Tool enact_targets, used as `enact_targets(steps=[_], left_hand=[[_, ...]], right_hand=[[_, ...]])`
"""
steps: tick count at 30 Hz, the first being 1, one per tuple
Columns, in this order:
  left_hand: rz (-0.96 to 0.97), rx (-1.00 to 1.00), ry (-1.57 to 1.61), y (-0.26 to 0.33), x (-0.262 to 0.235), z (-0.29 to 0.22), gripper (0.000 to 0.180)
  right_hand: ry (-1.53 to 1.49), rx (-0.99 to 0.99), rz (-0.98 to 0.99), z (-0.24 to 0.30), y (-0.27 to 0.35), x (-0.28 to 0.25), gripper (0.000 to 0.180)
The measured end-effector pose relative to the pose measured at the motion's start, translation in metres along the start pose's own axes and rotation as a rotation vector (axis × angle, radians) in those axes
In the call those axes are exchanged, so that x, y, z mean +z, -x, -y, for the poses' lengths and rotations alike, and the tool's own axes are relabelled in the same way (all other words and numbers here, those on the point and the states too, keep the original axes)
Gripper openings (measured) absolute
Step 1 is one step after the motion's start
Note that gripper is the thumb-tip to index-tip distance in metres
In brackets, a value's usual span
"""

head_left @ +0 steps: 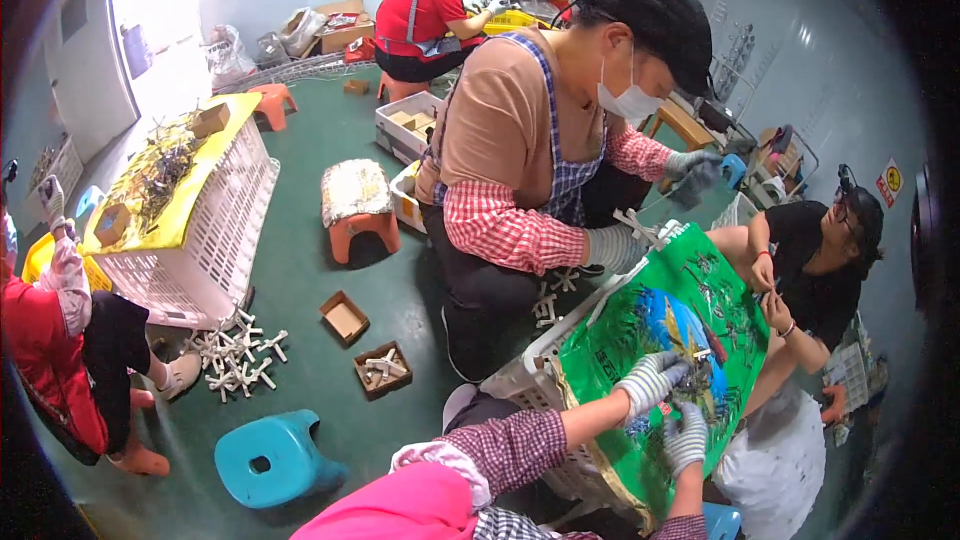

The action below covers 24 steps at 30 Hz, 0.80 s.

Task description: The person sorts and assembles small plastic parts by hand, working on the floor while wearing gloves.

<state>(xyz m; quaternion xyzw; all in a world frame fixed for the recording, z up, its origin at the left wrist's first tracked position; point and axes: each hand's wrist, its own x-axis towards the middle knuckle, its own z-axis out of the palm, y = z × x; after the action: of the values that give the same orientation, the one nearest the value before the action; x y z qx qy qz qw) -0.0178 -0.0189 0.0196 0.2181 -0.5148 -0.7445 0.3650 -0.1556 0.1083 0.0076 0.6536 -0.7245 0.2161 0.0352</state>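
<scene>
My left hand [652,383], in a striped work glove, is over the middle of a green sheet [600,355] spread on a white plastic crate [535,380]. Its fingers are bent and drawn together; what they hold is too small to make out. Just nearer, my right hand [686,440], in the same kind of glove, is closed with its fingertips pinched. Anything in them cannot be made out. Around both hands lie small dark parts [715,290] and a blue-and-yellow patch [675,325] on the sheet. A small red piece [665,408] shows between my hands.
Across the crate a masked co-worker [520,130] handles a white clip-like part [640,225]; another person [810,260] sits right. Leftward are a teal stool [275,460], small boxes [345,318], piled white cross-shaped parts [235,355] and a yellow-covered crate [215,250].
</scene>
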Motion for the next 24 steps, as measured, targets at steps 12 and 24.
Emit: enact_targets(steps=[12, 24], left_hand=[[0.072, 0.059, -0.084, 0.014, -0.009, -0.019, 0.032], [0.123, 0.025, -0.113, 0.018, -0.012, -0.022, 0.032]], right_hand=[[0.357, 0.221, 0.289, 0.024, 0.005, 0.025, 0.025], [0.155, 0.145, 0.224, 0.037, 0.009, 0.028, 0.016]])
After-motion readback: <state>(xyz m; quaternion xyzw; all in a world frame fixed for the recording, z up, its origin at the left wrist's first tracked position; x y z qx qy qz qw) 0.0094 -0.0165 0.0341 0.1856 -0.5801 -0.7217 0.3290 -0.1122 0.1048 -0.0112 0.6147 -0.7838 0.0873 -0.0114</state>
